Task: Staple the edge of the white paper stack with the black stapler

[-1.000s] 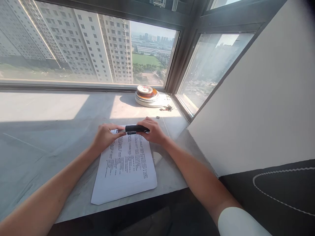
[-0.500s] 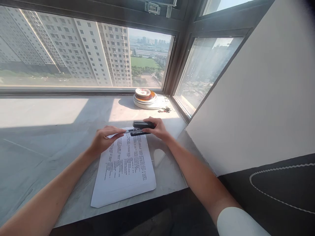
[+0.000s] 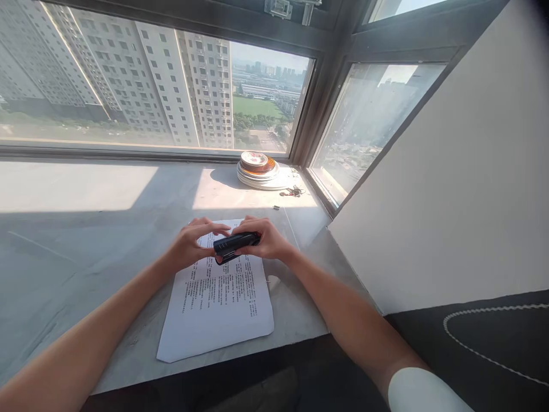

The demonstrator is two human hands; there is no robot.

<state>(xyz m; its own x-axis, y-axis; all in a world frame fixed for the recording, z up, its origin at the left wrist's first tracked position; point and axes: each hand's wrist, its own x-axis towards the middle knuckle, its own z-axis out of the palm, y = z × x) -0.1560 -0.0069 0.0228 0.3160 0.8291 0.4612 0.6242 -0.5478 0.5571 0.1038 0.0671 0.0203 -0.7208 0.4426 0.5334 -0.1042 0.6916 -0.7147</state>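
A black stapler [image 3: 234, 244] is held above printed sheets of paper [image 3: 214, 320], its front end pointing left and a little toward me. My right hand [image 3: 263, 237] is wrapped round its rear part, thumb below and fingers over the top. At the front end is my left hand [image 3: 189, 243], with the thumb against the stapler's lower side and the fingers curved above it. The gap between the stapler's upper and lower arms looks narrow. Whether anything small sits between my left fingertips is hidden.
Stacked plates [image 3: 257, 171] stand by the window corner, with a bunch of small dark items, perhaps keys [image 3: 292, 192], beside them. A tiny dark piece [image 3: 276, 207] lies on the marble-like sill [image 3: 86, 246]. A white wall [image 3: 429, 200] rises at the right.
The stapler has come down toward the paper and turned, and its arms are closer together. My left hand has shifted from the pulled-out metal part to the front end. The tiny dark piece now shows.
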